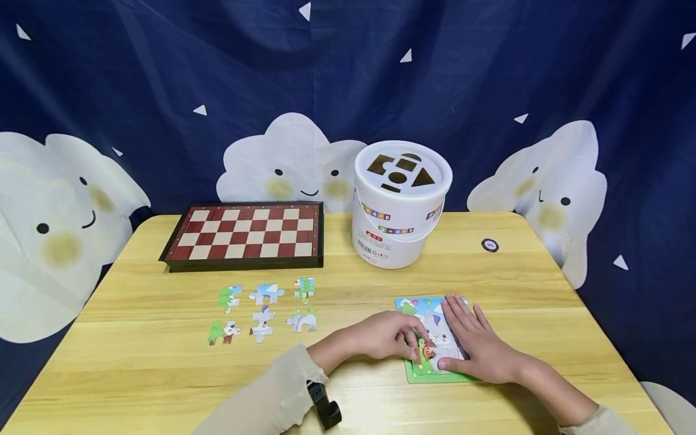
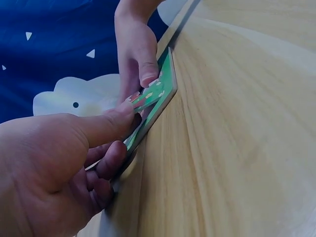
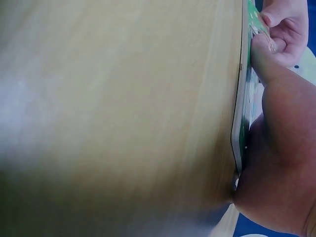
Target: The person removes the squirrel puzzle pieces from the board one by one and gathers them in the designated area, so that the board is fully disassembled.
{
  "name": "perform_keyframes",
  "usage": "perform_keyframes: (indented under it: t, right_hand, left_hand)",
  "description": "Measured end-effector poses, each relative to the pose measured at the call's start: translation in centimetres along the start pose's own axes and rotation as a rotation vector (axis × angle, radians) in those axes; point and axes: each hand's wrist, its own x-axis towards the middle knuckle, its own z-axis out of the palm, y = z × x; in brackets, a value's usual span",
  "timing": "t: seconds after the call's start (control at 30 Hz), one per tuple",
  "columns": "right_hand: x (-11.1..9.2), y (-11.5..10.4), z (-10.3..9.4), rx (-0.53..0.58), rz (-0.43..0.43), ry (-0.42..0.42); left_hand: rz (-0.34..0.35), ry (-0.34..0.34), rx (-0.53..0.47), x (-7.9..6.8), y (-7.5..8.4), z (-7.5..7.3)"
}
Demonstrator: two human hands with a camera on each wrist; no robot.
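Observation:
A jigsaw puzzle in a green-edged tray (image 1: 435, 379) lies at the right of the table, showing an animal picture. My left hand (image 1: 387, 335) pinches a green and brown puzzle piece (image 2: 150, 95) between thumb and fingers at the puzzle's lower left. In the left wrist view that piece stands tilted up from the tray. My right hand (image 1: 484, 349) rests on the puzzle's right side with its fingers stretched out and the thumb toward the lower middle. It covers part of the picture.
Several loose puzzle pieces (image 1: 262, 329) lie in two rows at left. Behind them sits a red and white checkered board (image 1: 247, 232). A white bucket (image 1: 388, 241) with shape holes in its lid stands at the back, and a round black disc (image 1: 490, 245) lies to its right.

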Motion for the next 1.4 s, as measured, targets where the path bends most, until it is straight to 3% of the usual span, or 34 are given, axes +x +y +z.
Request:
perform_keyframes:
  t: [0.4, 0.73, 0.97, 1.2, 1.4]
  right_hand:
    - [0.0, 0.1, 0.0, 0.006, 0.002, -0.004]
    - [0.0, 0.2, 0.1, -0.006, -0.005, 0.007]
    - [0.1, 0.2, 0.1, -0.005, -0.001, 0.008]
    - [0.0, 0.2, 0.1, 0.008, 0.006, 0.004]
    - [0.0, 0.2, 0.1, 0.004, 0.002, 0.005]
  left_hand:
    - [0.007, 0.023, -0.171, -0.3, -0.6, -0.9]
    - [0.009, 0.062, -0.186, -2.5, -0.9, -3.8]
    - [-0.034, 0.085, -0.155, -6.0, -1.7, -6.0]
    - [-0.077, 0.064, -0.166, -11.1, -2.4, -8.4]
    - [-0.087, 0.093, -0.175, -15.4, -3.5, -9.7]
